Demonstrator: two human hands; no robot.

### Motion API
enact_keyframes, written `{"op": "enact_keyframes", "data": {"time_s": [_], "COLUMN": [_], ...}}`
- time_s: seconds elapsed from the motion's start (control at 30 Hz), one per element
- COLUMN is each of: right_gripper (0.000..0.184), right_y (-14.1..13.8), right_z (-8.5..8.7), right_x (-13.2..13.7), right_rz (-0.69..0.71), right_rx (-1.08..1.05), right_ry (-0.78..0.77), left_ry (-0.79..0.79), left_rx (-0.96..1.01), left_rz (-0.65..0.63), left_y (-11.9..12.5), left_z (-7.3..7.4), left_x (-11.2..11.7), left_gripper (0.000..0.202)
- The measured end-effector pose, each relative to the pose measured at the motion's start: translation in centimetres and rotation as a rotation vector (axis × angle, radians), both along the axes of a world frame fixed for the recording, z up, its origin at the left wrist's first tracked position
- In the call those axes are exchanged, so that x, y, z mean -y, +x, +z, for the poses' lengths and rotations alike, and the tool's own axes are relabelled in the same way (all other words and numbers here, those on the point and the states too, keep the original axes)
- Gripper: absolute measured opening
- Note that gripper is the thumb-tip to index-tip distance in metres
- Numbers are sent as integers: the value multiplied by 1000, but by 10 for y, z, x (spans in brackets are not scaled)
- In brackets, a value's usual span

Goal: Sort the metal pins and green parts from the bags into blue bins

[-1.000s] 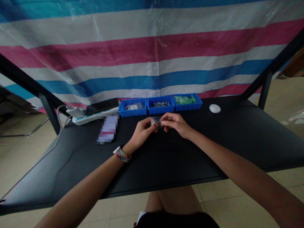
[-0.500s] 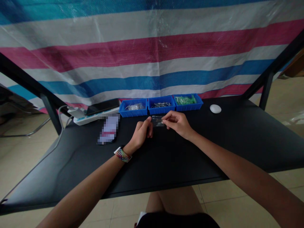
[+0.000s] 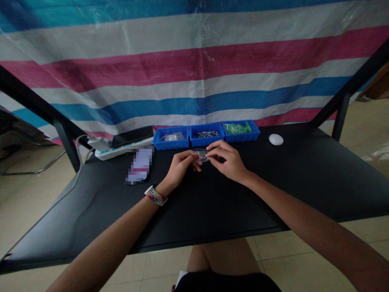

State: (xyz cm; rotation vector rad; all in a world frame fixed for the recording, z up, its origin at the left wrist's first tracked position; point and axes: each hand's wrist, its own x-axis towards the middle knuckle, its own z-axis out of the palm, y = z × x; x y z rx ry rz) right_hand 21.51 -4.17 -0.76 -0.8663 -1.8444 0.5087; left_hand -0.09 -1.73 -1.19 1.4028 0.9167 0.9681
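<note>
Both hands are up over the middle of the black bench point(image 3: 273, 190), just in front of the row of bins. The left hand point(image 3: 180, 167) and the right hand point(image 3: 227, 161) meet on a small clear bag point(image 3: 201, 155), held just above the bench top. Left fingers point(image 3: 191, 156) are curled, pinching the bag's left end; right fingers point(image 3: 212, 152) are closed on its right end, thumb and forefinger pressed together. The bag's long axis runs left to right between the two hands, roughly level. It is too small and glossy to tell which end is the mouth. A striped wristband point(image 3: 155, 196) sits on the left wrist.

Behind the hands, three blue trays stand side by side and touching: the left tray point(image 3: 170, 138) with clear packets, the middle tray point(image 3: 206, 135) with thin metal pieces, the right tray point(image 3: 240, 130) with green parts. Off to the right lies a white round object point(image 3: 275, 139), well apart. To the left is a white power strip point(image 3: 121, 149) with a dark phone point(image 3: 130, 136) resting on it, and a striped tarp point(image 3: 194, 65) hangs behind
</note>
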Motion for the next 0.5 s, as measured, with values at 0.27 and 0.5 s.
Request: {"op": "enact_keyframes", "data": {"time_s": [0.27, 0.5], "right_gripper": [29, 32], "right_y": [-3, -8], "right_z": [-2, -8], "right_x": [-7, -11], "right_rz": [55, 124], "right_rx": [-402, -416], "right_ry": [-486, -582], "left_ry": [102, 111], "left_rx": [-60, -91], "left_rz": [-2, -29], "left_y": [2, 4], "left_z": [3, 2], "left_x": [3, 5], "left_gripper": [35, 33]}}
